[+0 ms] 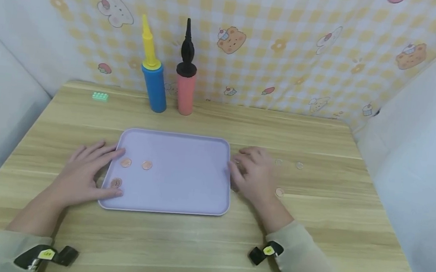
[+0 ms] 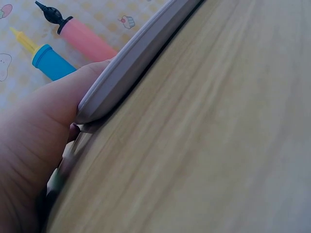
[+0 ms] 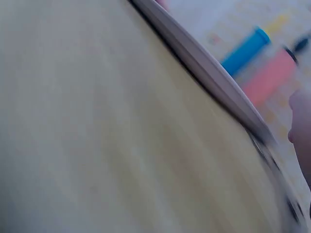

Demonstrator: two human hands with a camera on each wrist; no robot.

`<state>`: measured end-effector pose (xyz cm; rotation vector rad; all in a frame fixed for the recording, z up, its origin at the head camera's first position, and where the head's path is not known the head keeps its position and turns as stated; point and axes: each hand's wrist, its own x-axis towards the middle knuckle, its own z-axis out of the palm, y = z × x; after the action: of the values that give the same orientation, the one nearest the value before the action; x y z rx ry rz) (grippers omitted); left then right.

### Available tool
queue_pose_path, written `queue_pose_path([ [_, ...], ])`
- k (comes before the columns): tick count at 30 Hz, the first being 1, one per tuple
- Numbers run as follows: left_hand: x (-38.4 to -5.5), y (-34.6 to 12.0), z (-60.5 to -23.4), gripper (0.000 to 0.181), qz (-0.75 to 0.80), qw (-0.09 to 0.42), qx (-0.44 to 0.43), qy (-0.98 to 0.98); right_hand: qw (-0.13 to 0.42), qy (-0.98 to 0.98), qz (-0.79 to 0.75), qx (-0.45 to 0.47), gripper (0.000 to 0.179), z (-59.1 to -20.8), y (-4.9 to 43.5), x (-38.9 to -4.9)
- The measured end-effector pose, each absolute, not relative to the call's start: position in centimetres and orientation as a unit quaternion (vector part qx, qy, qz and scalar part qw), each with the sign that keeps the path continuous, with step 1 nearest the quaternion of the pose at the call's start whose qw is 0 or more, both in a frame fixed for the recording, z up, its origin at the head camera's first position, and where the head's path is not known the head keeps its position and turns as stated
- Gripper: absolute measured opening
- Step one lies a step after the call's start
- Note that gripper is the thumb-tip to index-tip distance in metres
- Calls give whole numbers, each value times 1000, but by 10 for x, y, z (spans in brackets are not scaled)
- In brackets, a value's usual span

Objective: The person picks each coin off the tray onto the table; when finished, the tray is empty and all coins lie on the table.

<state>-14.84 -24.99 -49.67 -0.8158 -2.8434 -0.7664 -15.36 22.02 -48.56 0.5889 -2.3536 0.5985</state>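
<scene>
A lilac tray [image 1: 187,135] lies on the table. My left hand [image 1: 82,176] spreads over its left end, fingertips and thumb resting at the rim; the left wrist view shows the thumb side against the tray's edge [image 2: 104,94]. Inside the tray, copper-coloured coins [image 1: 147,165] lie toward the left, one close to the left thumb. My right hand [image 1: 255,174] is low over the table beside the tray's right rim, fingers bent. A small round piece shows by its fingertips; I cannot tell whether it is pinched. Several pale coins [image 1: 279,192] lie right of this hand.
Behind the tray stand two hand pumps, one blue with a yellow nozzle [image 1: 154,87], the other pink with a black nozzle [image 1: 185,92]. A mint-green toy brick [image 1: 100,96] lies at the back left. A checked cloth [image 1: 274,72] hangs along the table's back edge.
</scene>
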Motion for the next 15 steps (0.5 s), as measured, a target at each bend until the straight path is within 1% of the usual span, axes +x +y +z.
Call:
queue_pose_path([
  [4,-149,-250,-496,108,-254,39,-264,-930,286,-893,215,271,28,-486,184,-145],
  [7,-149,-249,-495,108,-253,38,-265,-930,278,-895,191,290,26,-486,161,-140],
  [15,-148,-250,-494,109,-248,39,-268,-930,287,-897,105,319,25,-479,118,-134],
])
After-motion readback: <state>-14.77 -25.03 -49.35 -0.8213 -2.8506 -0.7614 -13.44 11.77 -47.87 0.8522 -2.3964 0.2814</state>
